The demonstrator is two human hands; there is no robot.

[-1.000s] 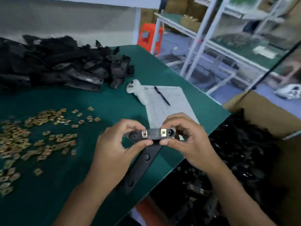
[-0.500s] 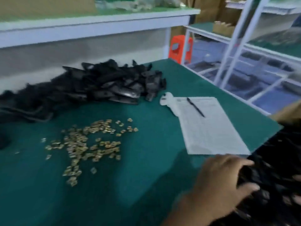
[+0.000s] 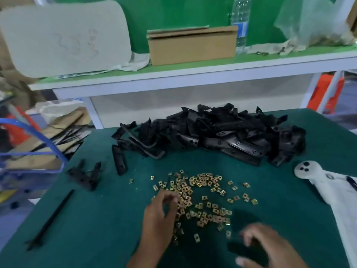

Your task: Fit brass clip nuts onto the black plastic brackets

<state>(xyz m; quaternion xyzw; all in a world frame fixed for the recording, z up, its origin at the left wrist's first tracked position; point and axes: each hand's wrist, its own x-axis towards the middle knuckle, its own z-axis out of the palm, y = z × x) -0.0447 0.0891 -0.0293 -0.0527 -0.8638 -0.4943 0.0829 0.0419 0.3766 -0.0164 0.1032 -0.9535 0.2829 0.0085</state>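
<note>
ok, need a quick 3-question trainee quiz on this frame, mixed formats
1. True or false: the pile of black brackets lies nearer the person than the scattered brass clip nuts.
2. Multiple choice: where are the left hand's fingertips?
A. at the edge of the brass clip nuts
B. on the cardboard box
C. on the pile of black brackets
3. Fill in: the blurred right hand holds a dark part low in view; whether it is a bracket ____ be told.

Key
1. False: the pile lies beyond the nuts, at the far side of the green mat.
2. A
3. cannot
</note>
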